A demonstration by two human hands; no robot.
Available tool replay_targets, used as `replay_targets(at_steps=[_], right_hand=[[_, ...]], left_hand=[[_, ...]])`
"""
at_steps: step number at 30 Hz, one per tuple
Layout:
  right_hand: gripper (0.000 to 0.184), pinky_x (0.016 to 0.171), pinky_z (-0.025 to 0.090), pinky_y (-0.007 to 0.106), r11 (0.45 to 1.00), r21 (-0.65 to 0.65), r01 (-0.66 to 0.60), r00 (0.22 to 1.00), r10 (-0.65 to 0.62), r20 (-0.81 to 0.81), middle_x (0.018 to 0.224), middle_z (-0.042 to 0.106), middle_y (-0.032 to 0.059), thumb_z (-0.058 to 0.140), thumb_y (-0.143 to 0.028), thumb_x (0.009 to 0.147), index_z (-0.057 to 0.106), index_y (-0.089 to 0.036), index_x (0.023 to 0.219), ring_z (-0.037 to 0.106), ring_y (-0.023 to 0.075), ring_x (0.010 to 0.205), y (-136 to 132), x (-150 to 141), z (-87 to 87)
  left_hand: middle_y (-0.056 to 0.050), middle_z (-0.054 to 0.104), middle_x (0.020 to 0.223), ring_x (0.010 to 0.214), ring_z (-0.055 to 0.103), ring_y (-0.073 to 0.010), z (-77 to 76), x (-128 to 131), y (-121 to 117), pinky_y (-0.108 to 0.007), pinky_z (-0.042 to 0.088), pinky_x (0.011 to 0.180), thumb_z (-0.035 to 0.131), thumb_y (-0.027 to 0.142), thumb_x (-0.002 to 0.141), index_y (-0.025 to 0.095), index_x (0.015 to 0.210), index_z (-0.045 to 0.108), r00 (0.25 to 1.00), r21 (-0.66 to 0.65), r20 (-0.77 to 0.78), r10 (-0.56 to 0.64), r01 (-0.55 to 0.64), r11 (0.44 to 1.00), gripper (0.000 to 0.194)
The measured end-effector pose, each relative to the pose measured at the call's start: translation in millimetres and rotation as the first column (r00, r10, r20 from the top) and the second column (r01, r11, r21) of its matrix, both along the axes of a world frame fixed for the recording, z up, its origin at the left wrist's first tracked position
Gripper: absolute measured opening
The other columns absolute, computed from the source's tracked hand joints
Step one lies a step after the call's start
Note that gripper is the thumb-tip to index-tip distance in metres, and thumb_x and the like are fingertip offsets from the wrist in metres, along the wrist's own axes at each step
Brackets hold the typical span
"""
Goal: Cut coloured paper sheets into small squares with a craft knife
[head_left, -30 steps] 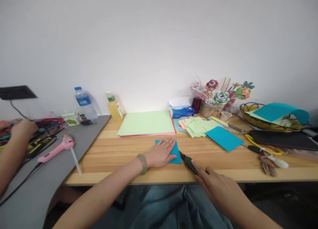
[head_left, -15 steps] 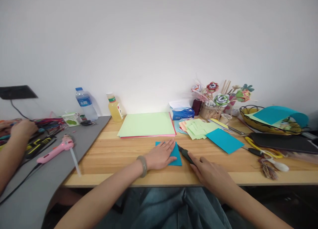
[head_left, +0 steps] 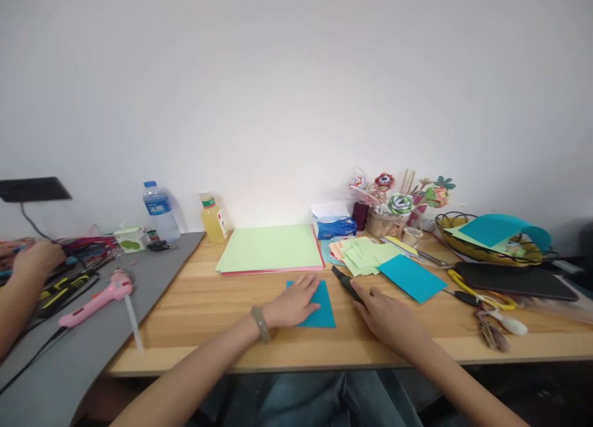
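My left hand (head_left: 294, 301) lies flat with its fingers spread on a small blue paper sheet (head_left: 325, 309) at the table's front middle, covering part of it. In my right hand (head_left: 382, 312) is a dark utility knife (head_left: 345, 283), its tip pointing up and left, just right of that sheet and apart from it. Farther right lies a larger blue paper sheet (head_left: 411, 277), and behind the knife a pile of light green paper pieces (head_left: 364, 254). A stack of large light green sheets (head_left: 272, 248) rests beyond my left hand.
A pink glue gun (head_left: 97, 300) and a co-worker's hand (head_left: 39, 260) are on the grey table (head_left: 88, 353) to the left. A yellow bottle (head_left: 214, 220), tissue pack (head_left: 331, 223), and paper flowers (head_left: 401, 202) stand behind. At right are a basket (head_left: 523, 254) and yellow-handled pliers (head_left: 486, 298).
My right hand has drawn the knife a little away from the small blue sheet's right edge. My left hand stays flat on the sheet. The whole view has shifted, so things sit lower.
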State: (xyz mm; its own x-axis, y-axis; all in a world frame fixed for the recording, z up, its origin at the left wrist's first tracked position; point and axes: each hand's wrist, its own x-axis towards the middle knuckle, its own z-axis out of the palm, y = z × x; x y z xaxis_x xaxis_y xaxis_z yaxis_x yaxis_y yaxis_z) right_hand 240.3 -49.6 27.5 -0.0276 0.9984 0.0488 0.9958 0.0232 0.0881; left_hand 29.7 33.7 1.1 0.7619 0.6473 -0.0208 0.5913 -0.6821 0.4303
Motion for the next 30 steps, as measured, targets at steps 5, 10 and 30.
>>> replay_targets(at_steps=[5, 10, 30], right_hand=[[0.045, 0.076, 0.044, 0.035, 0.994, 0.111, 0.008, 0.997, 0.001, -0.08, 0.107, 0.059, 0.0154, 0.04, -0.027, 0.09, 0.043, -0.017, 0.133, 0.059, 0.0263, 0.094, 6.3, 5.4, -0.8], [0.043, 0.095, 0.035, 0.046, 0.97, 0.238, -0.046, 0.979, 0.091, -0.184, 0.12, 0.054, 0.018, 0.039, -0.024, 0.09, 0.046, -0.011, 0.13, 0.046, 0.0301, 0.114, -3.5, 0.2, 3.1], [0.035, 0.078, 0.047, 0.042, 0.892, 0.302, 0.335, 0.933, -0.27, -0.237, 0.109, 0.062, 0.0212, 0.04, -0.019, 0.085, 0.057, -0.009, 0.114, 0.059, 0.0309, 0.1, 21.7, 160.1, 34.8]], left_hand=[[-0.015, 0.055, 0.121, 0.112, 0.049, -0.0298, 14.4, -0.4, 14.8, -0.039, 0.038, 0.093, 0.064, 0.033, 0.07, 0.012, 0.119, 0.05, 0.978, -0.017, 0.005, 0.207, -0.207, 0.978, 0.055], [-0.003, 0.068, 0.091, 0.084, 0.061, -0.0246, 27.7, -0.1, 22.6, -0.032, 0.046, 0.075, 0.071, 0.027, 0.061, 0.017, 0.092, 0.064, 0.986, -0.159, 0.002, 0.164, -0.162, 0.974, 0.033], [-0.006, 0.06, 0.111, 0.108, 0.051, -0.0202, 42.9, 108.5, -5.1, -0.033, 0.039, 0.096, 0.055, 0.026, 0.086, 0.019, 0.102, 0.06, 0.941, 0.139, 0.206, -0.267, 0.242, 0.96, 0.019]])
